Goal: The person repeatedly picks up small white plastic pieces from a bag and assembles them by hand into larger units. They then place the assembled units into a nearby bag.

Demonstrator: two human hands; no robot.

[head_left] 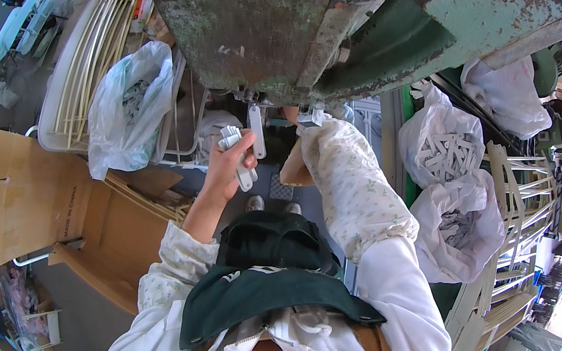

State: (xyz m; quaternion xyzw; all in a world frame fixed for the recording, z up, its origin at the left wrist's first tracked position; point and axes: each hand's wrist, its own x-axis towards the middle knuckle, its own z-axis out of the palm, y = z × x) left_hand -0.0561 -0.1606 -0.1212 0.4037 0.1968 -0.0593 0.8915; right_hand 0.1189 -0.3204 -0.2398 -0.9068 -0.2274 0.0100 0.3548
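Note:
My left hand [222, 173] is closed around a small bundle of pale grey flat bars [230, 139] with rounded ends. Just right of its fingers, another pale grey bar [256, 131] slants down from the lower edge of a worn green machine [260, 31]. I cannot tell whether that bar touches the hand. My right arm, in a flowered sleeve cover [353, 188], reaches up to the machine. Only a little of my right hand [290, 114] shows beside a small metal block [311, 117]; its fingers are mostly hidden.
A plastic bag of grey pieces [131, 102] stands on the left, above an open cardboard box [31, 201]. To the right are bags of pale bars [442, 147] and grey parts [463, 221]. Racks of long slats [95, 63] flank both sides.

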